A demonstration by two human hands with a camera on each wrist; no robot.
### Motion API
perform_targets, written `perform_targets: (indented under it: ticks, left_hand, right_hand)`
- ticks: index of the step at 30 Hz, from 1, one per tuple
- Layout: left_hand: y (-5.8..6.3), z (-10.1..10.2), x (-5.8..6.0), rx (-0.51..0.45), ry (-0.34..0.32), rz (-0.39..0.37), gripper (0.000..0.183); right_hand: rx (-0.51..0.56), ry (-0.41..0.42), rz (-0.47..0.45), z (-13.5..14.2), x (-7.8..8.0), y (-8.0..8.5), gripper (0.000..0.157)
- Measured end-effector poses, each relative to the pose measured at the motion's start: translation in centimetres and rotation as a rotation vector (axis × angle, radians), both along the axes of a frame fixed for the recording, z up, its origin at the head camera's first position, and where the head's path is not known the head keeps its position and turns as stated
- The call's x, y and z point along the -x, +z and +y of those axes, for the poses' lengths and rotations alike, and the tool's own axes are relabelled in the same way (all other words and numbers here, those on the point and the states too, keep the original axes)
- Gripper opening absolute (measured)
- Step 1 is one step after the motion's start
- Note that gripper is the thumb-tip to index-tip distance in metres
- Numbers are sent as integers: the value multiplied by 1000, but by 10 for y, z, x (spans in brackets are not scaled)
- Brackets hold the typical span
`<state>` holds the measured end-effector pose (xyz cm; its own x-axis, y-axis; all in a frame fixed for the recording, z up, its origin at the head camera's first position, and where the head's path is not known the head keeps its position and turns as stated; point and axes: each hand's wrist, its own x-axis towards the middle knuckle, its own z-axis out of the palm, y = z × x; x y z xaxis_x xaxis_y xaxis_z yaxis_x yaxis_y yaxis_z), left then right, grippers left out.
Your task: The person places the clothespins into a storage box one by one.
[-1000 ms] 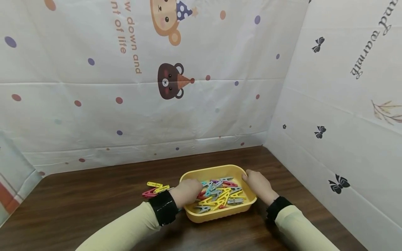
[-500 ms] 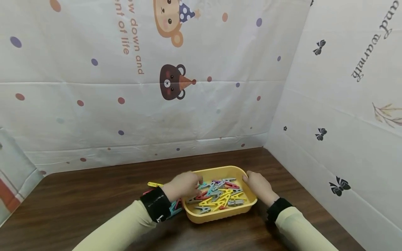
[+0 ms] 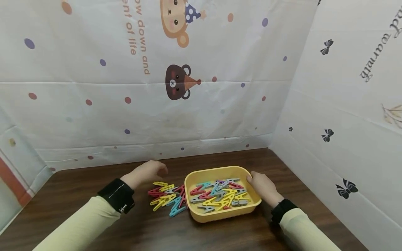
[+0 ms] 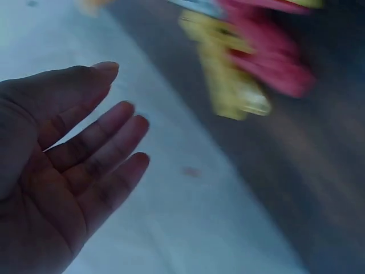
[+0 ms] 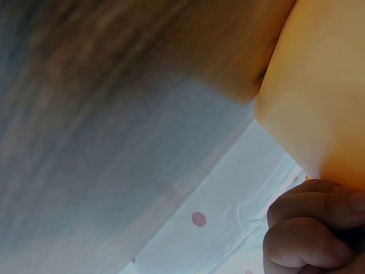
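A yellow plastic basket [image 3: 224,217] stands on the table with several coloured clothespins [image 3: 230,201] lying in it. At its right end my right hand [image 3: 265,186] grips the rim; in the right wrist view, curled fingers [image 5: 299,240] show below the basket's outer wall [image 5: 319,85]. Against the basket's left side lies a loose pile of clothespins [image 3: 176,206], yellow, red, blue and grey. My left hand [image 3: 146,173] hovers at the far left of this pile. The left wrist view shows that palm [image 4: 51,200] holding nothing, fingers relaxed, apart from a yellow clothespin [image 4: 219,68].
The dark wooden table [image 3: 163,233] runs back to a white printed sheet [image 3: 150,115] hanging behind it. A second white sheet [image 3: 355,153] borders the table's right side.
My left hand has come out of the basket and moved left past the clothespin pile, uncovering it. The right hand keeps its grip on the rim. The head view has shifted slightly.
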<state>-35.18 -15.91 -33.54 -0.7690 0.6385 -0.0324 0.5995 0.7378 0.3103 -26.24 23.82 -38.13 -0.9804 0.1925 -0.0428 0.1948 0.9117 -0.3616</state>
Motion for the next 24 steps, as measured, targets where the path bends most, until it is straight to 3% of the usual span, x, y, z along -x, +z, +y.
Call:
perform_targets:
  ticks: [4, 9, 15, 18, 24]
  left_hand:
    - [-27, -13, 8, 10, 70, -47, 22]
    - [-48, -12, 18, 11, 64, -36, 13]
    - [-47, -6, 24, 55, 49, -52, 9]
    - [-44, -3, 24, 97, 68, -85, 8]
    - [-46, -1, 27, 109, 103, -75, 10]
  right_hand:
    - [18, 8, 16, 2, -2, 0, 28]
    - [15, 21, 36, 1, -2, -2, 27]
    - [-3, 11, 37, -1, 0, -2, 27]
    - [1, 8, 37, -1, 0, -2, 27]
    - [7, 3, 31, 1, 0, -3, 27]
